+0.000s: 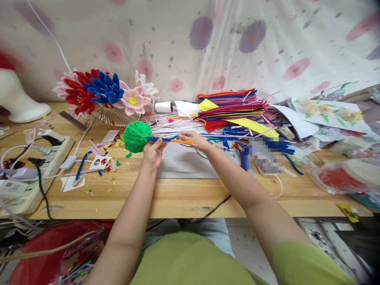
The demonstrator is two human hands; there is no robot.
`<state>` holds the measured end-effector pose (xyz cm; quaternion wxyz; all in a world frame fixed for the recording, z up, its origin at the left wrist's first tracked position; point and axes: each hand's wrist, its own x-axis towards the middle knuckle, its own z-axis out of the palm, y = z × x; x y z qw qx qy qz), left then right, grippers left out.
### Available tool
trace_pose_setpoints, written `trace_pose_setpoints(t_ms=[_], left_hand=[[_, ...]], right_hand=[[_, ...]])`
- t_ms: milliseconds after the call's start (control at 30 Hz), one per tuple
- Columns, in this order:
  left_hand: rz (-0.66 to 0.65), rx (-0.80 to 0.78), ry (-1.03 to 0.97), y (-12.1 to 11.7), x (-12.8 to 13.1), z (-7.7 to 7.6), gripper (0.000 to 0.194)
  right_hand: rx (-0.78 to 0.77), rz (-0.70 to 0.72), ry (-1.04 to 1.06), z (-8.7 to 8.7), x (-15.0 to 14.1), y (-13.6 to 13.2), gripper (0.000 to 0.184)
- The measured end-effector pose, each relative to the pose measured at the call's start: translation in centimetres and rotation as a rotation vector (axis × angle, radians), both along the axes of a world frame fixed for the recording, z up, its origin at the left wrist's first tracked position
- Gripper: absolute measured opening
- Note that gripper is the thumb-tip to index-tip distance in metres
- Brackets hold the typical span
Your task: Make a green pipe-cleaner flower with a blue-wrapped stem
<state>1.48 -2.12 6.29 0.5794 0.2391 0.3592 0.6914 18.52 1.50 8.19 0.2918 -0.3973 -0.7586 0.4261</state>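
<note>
My left hand is closed around the blue-wrapped part of a thin stem, thumb on top. At the stem's left end sits a round, ribbed green leaf-like head of fuzzy material. The stem's bare orange part points right, beneath my right hand. That hand's fingertips pinch a blue pipe cleaner where the blue meets the orange; the exact grip is partly hidden. Both hands hold the piece above a grey cutting mat.
Bundles of coloured pipe cleaners lie behind the hands. A blue glue gun stands right of the mat. Fuzzy flowers are at back left, above paper scraps. A power strip with cables lies at left.
</note>
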Motion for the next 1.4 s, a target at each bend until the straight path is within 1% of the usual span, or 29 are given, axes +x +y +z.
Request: trace_pose_setpoints(t_ms=[33, 100, 167, 233, 267, 300, 367, 400, 433, 467, 533, 600, 667, 733, 800, 867, 900, 967, 1033, 1067, 1133, 1200, 1267, 1300, 1333, 1400], left_hand=[[0.018, 0.0, -0.011, 0.1, 0.2, 0.1, 0.033], [0.092, 0.012, 0.015, 0.2, 0.6, 0.1, 0.031], [0.192, 0.043, 0.099, 0.4, 0.7, -0.1, 0.029], [0.262, 0.079, 0.199, 0.5, 0.5, -0.3, 0.028], [0.275, 0.091, 0.24, 0.6, 0.3, -0.4, 0.027], [0.27, 0.097, 0.269, 0.6, 0.0, -0.4, 0.027], [0.227, 0.092, 0.271, 0.6, -0.4, -0.2, 0.027], [0.196, 0.086, 0.247, 0.5, -0.6, -0.1, 0.028], [0.158, 0.077, 0.211, 0.5, -0.6, 0.1, 0.028], [0.116, 0.067, 0.167, 0.5, -0.5, 0.3, 0.029], [0.046, 0.036, 0.081, 0.4, -0.1, 0.7, 0.028], [0.025, 0.006, 0.032, 0.5, 0.5, 0.9, 0.027], [0.077, -0.001, 0.022, 0.7, 1.0, 0.9, 0.026], [0.192, 0.015, 0.043, 1.0, 1.2, 0.7, 0.027], [0.303, 0.04, 0.091, 1.3, 1.0, 0.3, 0.029], [0.343, 0.063, 0.152, 1.4, 0.6, -0.2, 0.03], [0.336, 0.072, 0.179, 1.4, 0.4, -0.3, 0.03], [0.294, 0.082, 0.226, 1.2, 0.1, -0.5, 0.029], [0.224, 0.083, 0.25, 0.9, 0.1, -0.4, 0.028], [0.179, 0.079, 0.242, 0.8, 0.1, -0.3, 0.029], [0.098, 0.06, 0.173, 0.6, 0.3, 0.1, 0.03], [0.061, 0.033, 0.067, 0.5, 0.6, 0.4, 0.03], [0.068, 0.013, -0.008, 0.7, 0.9, 0.5, 0.029], [0.081, 0.009, -0.023, 0.7, 1.0, 0.4, 0.028], [0.098, 0.01, -0.02, 0.8, 1.1, 0.3, 0.028], [0.151, 0.019, 0.038, 1.0, 1.3, -0.2, 0.029]], right_hand=[[-0.049, 0.033, 0.002, -0.8, -0.5, -0.6, 0.035], [-0.084, 0.048, -0.05, -1.8, -1.8, -2.3, 0.034], [-0.013, 0.065, -0.145, -1.7, -2.9, -4.1, 0.031], [0.124, 0.072, -0.238, -0.3, -3.3, -5.0, 0.028], [0.192, 0.048, -0.269, 0.6, -3.2, -4.9, 0.027], [0.244, 0.01, -0.278, 1.5, -2.8, -4.5, 0.026], [0.3, -0.091, -0.235, 3.0, -1.7, -2.9, 0.026], [0.307, -0.118, -0.186, 3.4, -1.1, -1.8, 0.026], [0.284, -0.123, -0.131, 3.4, -0.5, -0.9, 0.026], [0.218, -0.098, -0.082, 3.1, 0.0, 0.0, 0.028], [0.034, 0.0, -0.008, 1.7, 0.4, 0.9, 0.032], [-0.097, 0.074, 0.005, -0.1, 0.1, 0.6, 0.035], [-0.111, 0.06, -0.059, -1.5, -0.7, -0.8, 0.036], [0.005, -0.003, -0.186, -1.8, -1.6, -2.7, 0.033], [0.171, -0.009, -0.305, -0.9, -2.1, -4.3, 0.028], [0.282, 0.009, -0.353, 0.8, -2.1, -4.9, 0.026], [0.312, 0.008, -0.35, 1.7, -1.9, -4.6, 0.026], [0.366, -0.029, -0.302, 3.1, -1.2, -3.2, 0.026], [0.394, -0.065, -0.22, 3.5, -0.1, -0.9, 0.026], [0.394, -0.086, -0.167, 3.3, 0.4, 0.3, 0.026], [0.339, -0.101, -0.073, 2.0, 1.1, 2.2, 0.027], [0.233, -0.063, -0.049, 0.1, 1.2, 2.8, 0.028], [0.141, -0.03, -0.088, -1.6, 0.6, 1.8, 0.028], [0.125, -0.054, -0.119, -2.3, 0.2, 0.8, 0.03], [0.128, -0.049, -0.166, -2.7, -0.3, -0.3, 0.031], [0.182, 0.031, -0.279, -2.8, -1.1, -2.6, 0.026]])
